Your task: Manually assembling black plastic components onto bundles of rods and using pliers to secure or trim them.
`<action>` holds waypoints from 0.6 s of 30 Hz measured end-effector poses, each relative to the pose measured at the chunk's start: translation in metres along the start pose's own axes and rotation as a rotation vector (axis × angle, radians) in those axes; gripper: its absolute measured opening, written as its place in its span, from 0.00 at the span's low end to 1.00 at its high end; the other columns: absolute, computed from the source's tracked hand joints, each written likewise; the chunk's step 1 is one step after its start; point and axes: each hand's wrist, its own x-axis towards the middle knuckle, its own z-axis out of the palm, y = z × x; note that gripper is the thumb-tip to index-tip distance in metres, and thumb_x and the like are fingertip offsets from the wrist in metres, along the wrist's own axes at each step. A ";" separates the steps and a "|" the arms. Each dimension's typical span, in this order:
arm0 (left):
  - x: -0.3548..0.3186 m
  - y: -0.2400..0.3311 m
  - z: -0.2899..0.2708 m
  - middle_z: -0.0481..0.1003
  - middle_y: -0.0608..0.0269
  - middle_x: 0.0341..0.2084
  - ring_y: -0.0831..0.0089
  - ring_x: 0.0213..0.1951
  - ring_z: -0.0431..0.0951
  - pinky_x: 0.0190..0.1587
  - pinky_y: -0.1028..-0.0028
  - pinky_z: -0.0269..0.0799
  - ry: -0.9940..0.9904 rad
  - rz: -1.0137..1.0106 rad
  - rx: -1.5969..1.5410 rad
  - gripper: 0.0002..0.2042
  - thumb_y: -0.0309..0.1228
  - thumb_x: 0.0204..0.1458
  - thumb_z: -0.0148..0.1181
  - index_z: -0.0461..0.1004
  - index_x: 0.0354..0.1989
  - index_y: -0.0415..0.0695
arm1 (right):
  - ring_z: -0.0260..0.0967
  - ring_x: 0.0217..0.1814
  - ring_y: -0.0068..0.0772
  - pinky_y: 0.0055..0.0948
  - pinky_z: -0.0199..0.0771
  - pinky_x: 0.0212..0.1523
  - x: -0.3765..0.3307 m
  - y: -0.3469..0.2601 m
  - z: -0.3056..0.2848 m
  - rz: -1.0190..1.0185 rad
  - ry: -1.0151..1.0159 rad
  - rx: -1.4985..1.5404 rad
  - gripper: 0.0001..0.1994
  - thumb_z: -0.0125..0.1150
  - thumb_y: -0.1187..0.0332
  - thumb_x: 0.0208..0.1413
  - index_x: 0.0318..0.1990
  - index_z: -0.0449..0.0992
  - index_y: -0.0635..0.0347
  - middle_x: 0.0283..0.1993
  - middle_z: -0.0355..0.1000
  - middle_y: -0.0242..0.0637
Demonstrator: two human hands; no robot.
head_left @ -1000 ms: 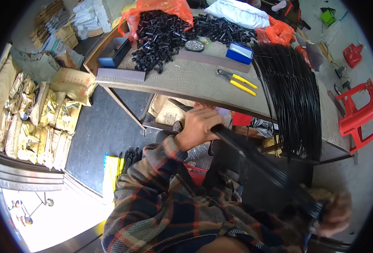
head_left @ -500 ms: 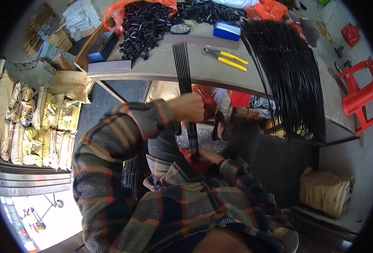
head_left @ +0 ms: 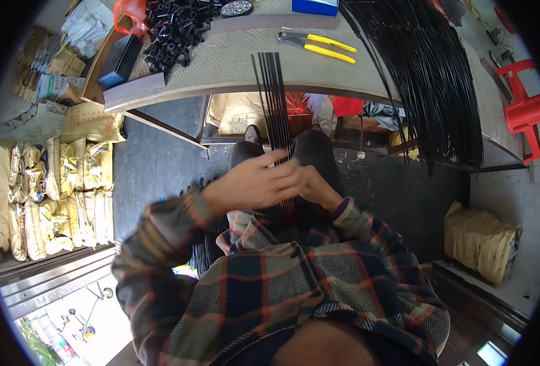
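A narrow bundle of thin black rods (head_left: 274, 97) stands nearly upright above my lap, its upper ends fanned slightly apart and reaching over the table's front edge. My right hand (head_left: 320, 189) is closed around the bundle's lower part, its fingertips partly hidden behind the other hand. Across the front of the rods lies my left hand (head_left: 254, 182), fingers stretched out with a gap between them, touching or close to the bundle and the right fingers. The lower ends of the rods disappear behind the hands and against my dark trousers.
On the table (head_left: 221, 73) lie yellow-handled cutting pliers (head_left: 318, 46), a pile of black plastic parts (head_left: 172, 36) and a blue box (head_left: 315, 7). A mass of long black rods (head_left: 428, 85) droops over its right edge. A red stool (head_left: 523, 110) stands right; stacked packages (head_left: 62, 195) lie left.
My left hand has come down along the rods and its fist has loosened into stretched fingers. The right hand has risen to meet it. The view has tilted downward.
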 end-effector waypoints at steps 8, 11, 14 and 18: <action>0.017 0.058 -0.009 0.68 0.65 0.22 0.79 0.27 0.68 0.33 0.79 0.64 1.099 -1.107 -1.636 0.10 0.28 0.57 0.41 0.67 0.40 0.34 | 0.70 0.35 0.29 0.27 0.68 0.37 0.004 -0.026 -0.001 -0.085 -0.381 -0.022 0.11 0.54 0.72 0.52 0.43 0.69 0.64 0.32 0.70 0.38; 0.023 0.060 -0.003 0.66 0.66 0.19 0.80 0.23 0.65 0.28 0.81 0.61 1.188 -1.067 -1.671 0.14 0.35 0.58 0.41 0.67 0.37 0.36 | 0.67 0.46 0.33 0.28 0.64 0.49 0.041 -0.102 -0.050 0.288 -0.337 0.420 0.17 0.52 0.67 0.55 0.50 0.66 0.66 0.44 0.69 0.42; 0.024 0.057 0.004 0.66 0.65 0.19 0.80 0.21 0.64 0.25 0.80 0.60 1.209 -1.009 -1.671 0.20 0.45 0.56 0.42 0.66 0.36 0.36 | 0.63 0.55 0.33 0.28 0.61 0.54 0.098 -0.145 -0.064 -0.249 -0.303 0.141 0.15 0.46 0.76 0.55 0.49 0.65 0.71 0.50 0.67 0.44; 0.034 0.036 0.019 0.66 0.64 0.19 0.76 0.20 0.67 0.24 0.79 0.63 1.381 -1.008 -1.891 0.20 0.46 0.55 0.45 0.64 0.38 0.38 | 0.63 0.55 0.39 0.27 0.67 0.47 0.114 -0.146 -0.073 -0.485 -0.288 0.436 0.19 0.47 0.83 0.47 0.49 0.67 0.69 0.50 0.67 0.45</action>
